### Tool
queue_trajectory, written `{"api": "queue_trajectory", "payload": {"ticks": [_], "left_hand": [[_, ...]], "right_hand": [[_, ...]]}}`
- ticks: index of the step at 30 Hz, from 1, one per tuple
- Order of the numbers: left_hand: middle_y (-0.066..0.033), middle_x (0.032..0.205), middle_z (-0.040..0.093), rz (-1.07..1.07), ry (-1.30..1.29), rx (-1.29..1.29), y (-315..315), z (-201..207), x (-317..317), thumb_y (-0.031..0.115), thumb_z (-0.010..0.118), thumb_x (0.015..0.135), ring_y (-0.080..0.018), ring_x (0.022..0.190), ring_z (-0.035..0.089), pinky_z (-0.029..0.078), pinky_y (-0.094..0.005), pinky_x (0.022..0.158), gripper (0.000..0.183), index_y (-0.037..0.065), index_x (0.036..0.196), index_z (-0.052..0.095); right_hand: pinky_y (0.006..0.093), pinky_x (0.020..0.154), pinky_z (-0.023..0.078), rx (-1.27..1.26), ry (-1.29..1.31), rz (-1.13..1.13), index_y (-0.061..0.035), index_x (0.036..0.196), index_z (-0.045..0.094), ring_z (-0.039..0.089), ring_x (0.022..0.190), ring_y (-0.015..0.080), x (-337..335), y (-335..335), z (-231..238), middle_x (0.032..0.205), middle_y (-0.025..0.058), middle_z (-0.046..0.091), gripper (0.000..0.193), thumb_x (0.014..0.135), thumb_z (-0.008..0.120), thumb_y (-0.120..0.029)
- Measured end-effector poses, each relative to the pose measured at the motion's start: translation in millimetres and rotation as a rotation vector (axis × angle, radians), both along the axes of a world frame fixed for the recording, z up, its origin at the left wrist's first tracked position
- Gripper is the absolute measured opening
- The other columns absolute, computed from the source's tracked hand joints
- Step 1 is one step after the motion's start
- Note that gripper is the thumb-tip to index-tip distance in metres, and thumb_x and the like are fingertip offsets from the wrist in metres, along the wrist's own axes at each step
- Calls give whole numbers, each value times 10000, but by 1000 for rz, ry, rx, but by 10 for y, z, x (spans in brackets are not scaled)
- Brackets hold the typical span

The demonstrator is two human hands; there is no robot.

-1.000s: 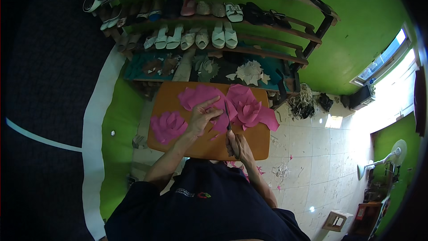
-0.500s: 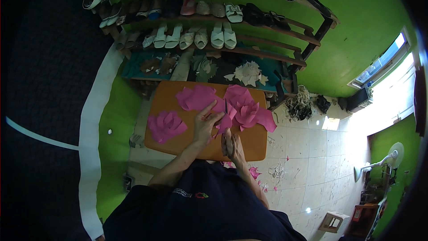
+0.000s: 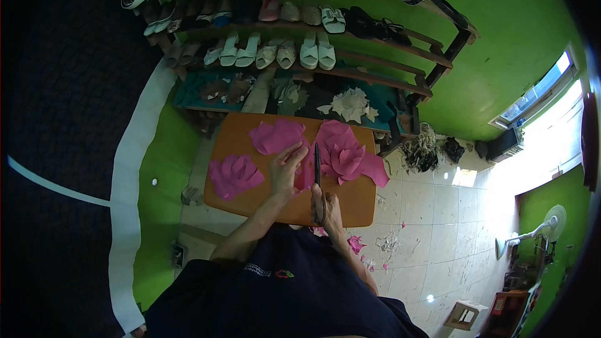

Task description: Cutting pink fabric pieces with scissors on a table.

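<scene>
My left hand (image 3: pixel 285 168) grips a pink sheet piece (image 3: pixel 305 174) over the middle of an orange-brown table (image 3: pixel 244 213). Just to its right, my right hand (image 3: pixel 327 206) is wrapped round the handles of dark scissors (image 3: pixel 317 166), their blades pointing away from me beside the piece. Whether the blades touch the pink material I cannot tell. A layered pink flower (image 3: pixel 235 176) lies at the table's left. Pink cut sheets (image 3: pixel 275 136) lie at the far side, and a larger pink flower (image 3: pixel 345 155) with loose sheets rests on the right.
Beyond the table stands a wooden rack (image 3: pixel 375 75) with several rows of shoes and sandals. Cream cut pieces (image 3: pixel 350 105) lie on its lowest shelf. Pink and white scraps (image 3: pixel 355 244) litter the tiled floor at right, where a standing fan (image 3: pixel 554 220) also stands.
The scissors have come away from the pink piece and now point straight ahead with their blades in plain sight. My left hand has turned the piece slightly downward and left.
</scene>
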State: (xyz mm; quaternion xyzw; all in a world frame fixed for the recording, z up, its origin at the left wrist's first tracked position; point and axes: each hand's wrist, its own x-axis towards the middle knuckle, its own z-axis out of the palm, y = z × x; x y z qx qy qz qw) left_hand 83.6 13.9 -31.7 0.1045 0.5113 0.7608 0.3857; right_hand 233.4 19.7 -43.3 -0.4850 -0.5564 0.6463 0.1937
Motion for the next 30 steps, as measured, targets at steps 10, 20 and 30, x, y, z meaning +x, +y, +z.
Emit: {"api": "queue_trajectory", "payload": {"ticks": [10,20,30], "left_hand": [[-53,917,737,-210,125,75,-75,63,-201,-42,742,820,-90,817,702,516,-162,636,415,22,1223,663],[-70,958,695,-182,49,166,-120,-79,-108,-69,704,855,-128,866,694,587,-246,830,391,-30,1238,631],[97,730,505,-227,133,-4,-170,-97,-150,-14,755,841,-2,674,570,461,-159,601,449,10,1273,635]], "right_hand": [[402,594,476,257,-138,237,37,965,691,611,561,256,121,78,91,592,129,577,615,903,613,-569],[353,476,415,373,-110,165,34,797,641,500,478,146,62,24,71,512,42,465,675,900,590,-631],[381,572,464,275,-153,153,39,904,729,591,554,178,99,1,161,543,111,565,595,863,692,-554]]}}
